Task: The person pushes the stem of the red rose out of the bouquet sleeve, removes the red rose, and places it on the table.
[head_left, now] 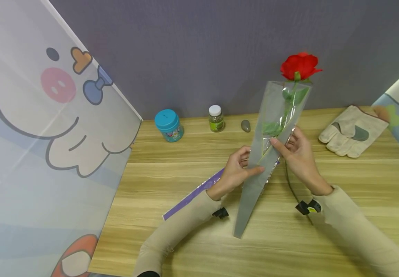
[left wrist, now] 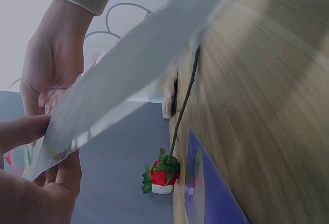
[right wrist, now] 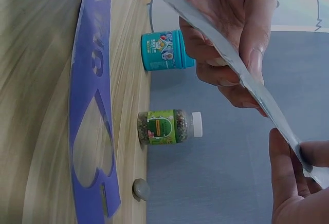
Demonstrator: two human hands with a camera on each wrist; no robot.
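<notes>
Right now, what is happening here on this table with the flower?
A person holds a clear cone-shaped sleeve above the wooden table with both hands. The left hand pinches its lower part; the right hand grips its edge higher up. A red rose sticks out of the top, with its stem inside the sleeve. A purple wrapper lies under the left arm. Further back are a teal jar, a small bottle, a pebble and a work glove.

I see the rose point(head_left: 299, 66) inside the sleeve point(head_left: 268, 154), above the table point(head_left: 185, 184), between both hands; a jar point(head_left: 169, 125), bottle point(head_left: 216, 118) and stone point(head_left: 246, 125) stand behind-left; a glove point(head_left: 351, 131) lies right; a strip point(head_left: 194, 192) lies under the left hand point(head_left: 235, 171).
</notes>
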